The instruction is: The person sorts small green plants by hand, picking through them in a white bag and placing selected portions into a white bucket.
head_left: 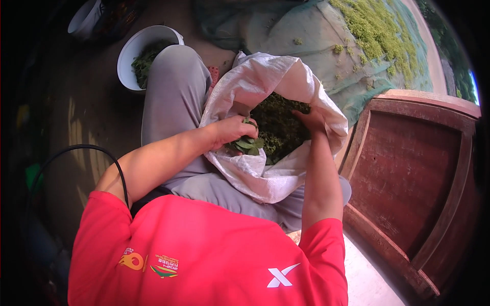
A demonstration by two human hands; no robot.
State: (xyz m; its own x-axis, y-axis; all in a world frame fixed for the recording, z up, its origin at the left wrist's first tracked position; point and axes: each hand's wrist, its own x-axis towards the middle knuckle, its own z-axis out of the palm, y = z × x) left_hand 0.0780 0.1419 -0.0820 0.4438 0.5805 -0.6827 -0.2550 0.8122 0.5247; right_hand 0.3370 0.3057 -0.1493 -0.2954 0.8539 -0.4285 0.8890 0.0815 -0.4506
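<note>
Head view: left hand (232, 130) clutches green leaves (247, 144); right hand (311, 120) reaches half-open into white sack (255, 81).

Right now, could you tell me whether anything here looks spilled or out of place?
A few small green clumps lie loose on the green netting, apart from the main spread pile. Otherwise nothing stands out: the white sack holds its leaves.

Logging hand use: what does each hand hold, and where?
Left hand clutches a bunch of green leaves from above; right hand reaches into the white sack, grip hidden.
</note>
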